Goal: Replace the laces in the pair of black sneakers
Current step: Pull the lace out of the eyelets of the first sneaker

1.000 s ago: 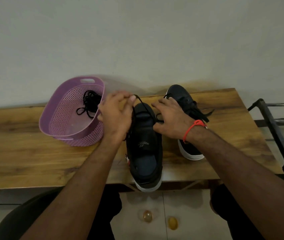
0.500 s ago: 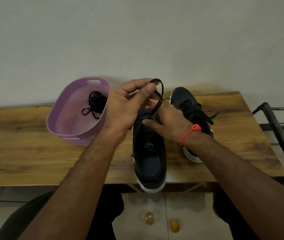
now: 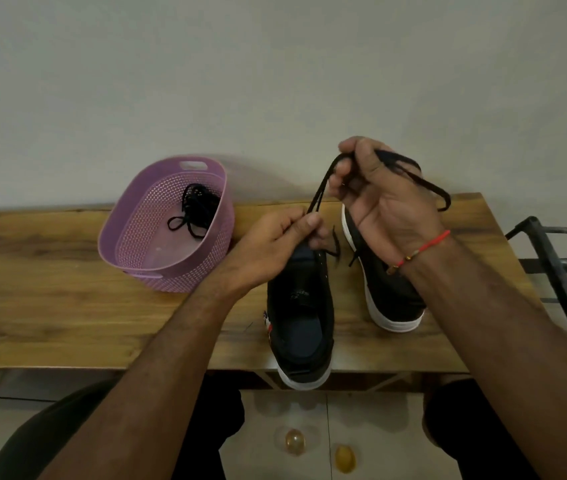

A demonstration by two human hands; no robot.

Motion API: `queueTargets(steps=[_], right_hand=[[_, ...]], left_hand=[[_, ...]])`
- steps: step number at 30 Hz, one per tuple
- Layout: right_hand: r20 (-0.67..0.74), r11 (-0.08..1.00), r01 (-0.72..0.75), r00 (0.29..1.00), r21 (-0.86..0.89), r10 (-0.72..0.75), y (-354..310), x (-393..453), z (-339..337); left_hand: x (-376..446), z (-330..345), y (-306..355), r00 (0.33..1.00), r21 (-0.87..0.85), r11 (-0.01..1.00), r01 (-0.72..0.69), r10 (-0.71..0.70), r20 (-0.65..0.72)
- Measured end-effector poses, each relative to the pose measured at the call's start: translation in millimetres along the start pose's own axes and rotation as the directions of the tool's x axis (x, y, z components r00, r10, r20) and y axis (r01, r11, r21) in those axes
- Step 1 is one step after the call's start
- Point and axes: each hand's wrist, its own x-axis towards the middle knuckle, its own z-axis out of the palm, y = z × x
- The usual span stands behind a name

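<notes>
Two black sneakers with white soles stand on the wooden table. The near sneaker points away from me, its heel over the front edge. The far sneaker lies to its right, partly behind my right wrist. A black lace runs up from the near sneaker's front. My left hand pinches the lace low, just above the shoe. My right hand is raised above the far sneaker and grips the lace's upper part, a loop hanging off to the right.
A purple perforated basket stands on the table left of the shoes, with a bundle of black laces inside. A dark metal rack is past the table's right end. A pale wall rises behind the table. My knees are under its front edge.
My right hand has risen from the near sneaker's tongue and taken the lace's upper part. My left hand has dropped down the lace to just above the shoe.
</notes>
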Motion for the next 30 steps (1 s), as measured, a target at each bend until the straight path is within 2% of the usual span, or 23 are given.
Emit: queueTargets(steps=[2, 3, 4, 5, 6, 7, 8, 9, 11, 13, 15, 17, 18, 22, 24, 25, 27, 28, 29, 30], right_hand=[[-0.094, 0.996, -0.079, 0.993, -0.045, 0.074, 1.8, 2.2, -4.3], [-0.158, 0.974, -0.175, 0.976, -0.147, 0.151, 3.0, 2.3, -6.7], [-0.223, 0.902, -0.296, 0.947, -0.316, 0.233, 3.6, 1.6, -9.6], [-0.271, 0.743, -0.402, 0.915, -0.535, 0.3, 2.5, -0.6, -11.1], [-0.295, 0.512, -0.444, 0.89, -0.735, 0.348, 1.4, -3.1, -11.6], [-0.298, 0.299, -0.411, 0.884, -0.861, 0.359, 0.6, -5.4, -10.7], [-0.276, 0.152, -0.338, 0.904, -0.929, 0.326, 1.1, -6.7, -10.4], [-0.22, 0.107, -0.253, 0.942, -0.962, 0.253, 2.1, -7.3, -10.0], [-0.012, 0.248, -0.036, 0.995, -0.968, 0.098, 3.7, -8.5, -4.4], [0.216, 0.422, 0.137, 0.966, -0.896, 0.144, 7.4, -9.2, 1.2], [0.334, 0.517, 0.184, 0.918, -0.836, 0.213, 18.9, -10.0, 3.1], [0.345, 0.562, 0.161, 0.908, -0.812, 0.238, 34.1, -14.3, 6.7], [0.318, 0.542, 0.14, 0.915, -0.828, 0.249, 40.6, -16.2, 7.3], [0.181, 0.41, 0.018, 0.914, -0.912, 0.362, 48.8, -20.1, 9.3], [0.148, 0.44, -0.008, 0.935, -0.898, 0.321, 44.0, -19.1, 12.0], [0.139, 0.486, -0.007, 0.955, -0.874, 0.263, 39.2, -18.7, 15.2], [0.099, 0.641, 0.004, 0.989, -0.768, 0.113, 27.8, -17.5, 22.7], [0.075, 0.734, 0.016, 0.996, -0.679, 0.047, 21.6, -16.8, 27.2], [0.053, 0.808, 0.03, 0.999, -0.589, 0.001, 15.9, -16.0, 31.8], [0.046, 0.854, 0.051, 0.998, -0.518, -0.032, 11.6, -14.8, 35.4]], left_hand=[[2.6, 1.0, 5.4, 0.985, -0.077, 0.994, -0.08, 0.067, -0.156], [3.7, -0.4, 9.6, 0.963, -0.134, 0.98, -0.146, 0.11, -0.246], [4.5, -2.5, 14.6, 0.935, -0.188, 0.958, -0.215, 0.146, -0.324], [5.2, -5.3, 19.8, 0.906, -0.226, 0.935, -0.274, 0.172, -0.387], [5.5, -8.0, 25.4, 0.88, -0.253, 0.912, -0.321, 0.189, -0.435], [5.1, -10.8, 30.6, 0.861, -0.283, 0.891, -0.356, 0.195, -0.469], [4.4, -12.6, 35.7, 0.851, -0.315, 0.871, -0.378, 0.193, -0.488], [3.3, -13.3, 40.1, 0.851, -0.347, 0.854, -0.387, 0.187, -0.49], [0.7, -11.3, 47.8, 0.877, -0.388, 0.847, -0.364, 0.172, -0.448], [-2.7, -6.9, 54.4, 0.914, -0.385, 0.866, -0.319, 0.173, -0.367], [-6.1, -2.5, 63.5, 0.944, -0.374, 0.885, -0.278, 0.18, -0.277], [-9.8, -1.4, 75.7, 0.952, -0.427, 0.86, -0.279, 0.188, -0.242], [-11.4, -2.8, 82.3, 0.947, -0.474, 0.83, -0.296, 0.191, -0.257], [-13.9, -27.1, 98.5, 0.885, -0.614, 0.667, -0.421, 0.153, -0.44], [-11.4, -43.7, 89.8, 0.863, -0.643, 0.647, -0.41, 0.047, -0.502], [-9.5, -51.2, 80.3, 0.862, -0.65, 0.677, -0.344, -0.047, -0.505], [-8.0, -60.7, 59.0, 0.842, -0.579, 0.811, -0.086, -0.251, -0.477], [-9.2, -61.1, 50.6, 0.832, -0.44, 0.894, 0.081, -0.304, -0.463], [-9.3, -60.8, 39.4, 0.834, -0.211, 0.951, 0.227, -0.302, -0.461], [-9.5, -58.0, 29.1, 0.847, 0.061, 0.948, 0.312, -0.249, -0.469]])
